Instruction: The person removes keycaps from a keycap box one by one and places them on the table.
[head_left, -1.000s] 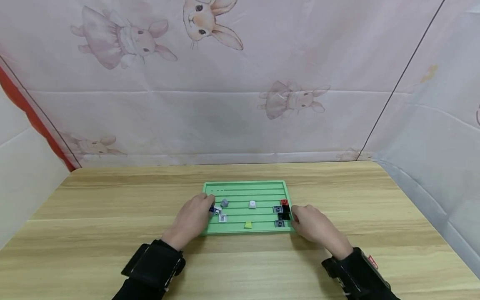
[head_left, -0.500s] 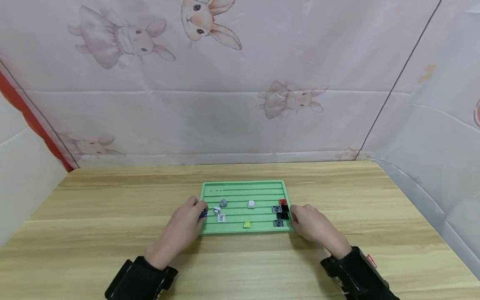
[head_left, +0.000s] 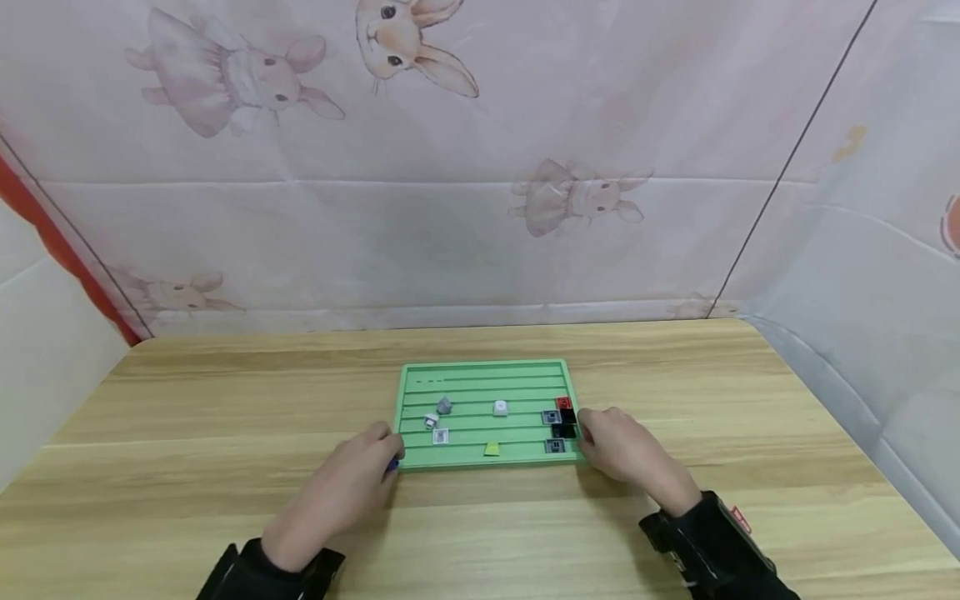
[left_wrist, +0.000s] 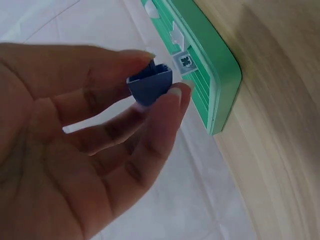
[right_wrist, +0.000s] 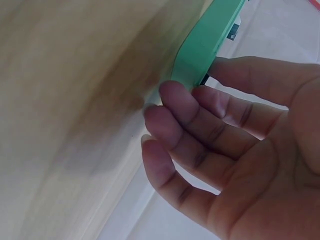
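Left hand [head_left: 360, 468] drawn nearer, grip pinching blue keycap [left_wrist: 150, 89]; right hand [head_left: 618, 443] unmoved, grip unclear.

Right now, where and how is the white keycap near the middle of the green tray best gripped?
The white keycap is probably best pinched from above by its left and right sides. It looks small and blocky, with bare green tray at either side, while the tray, ridged left to right, may hinder a front-to-back pinch.
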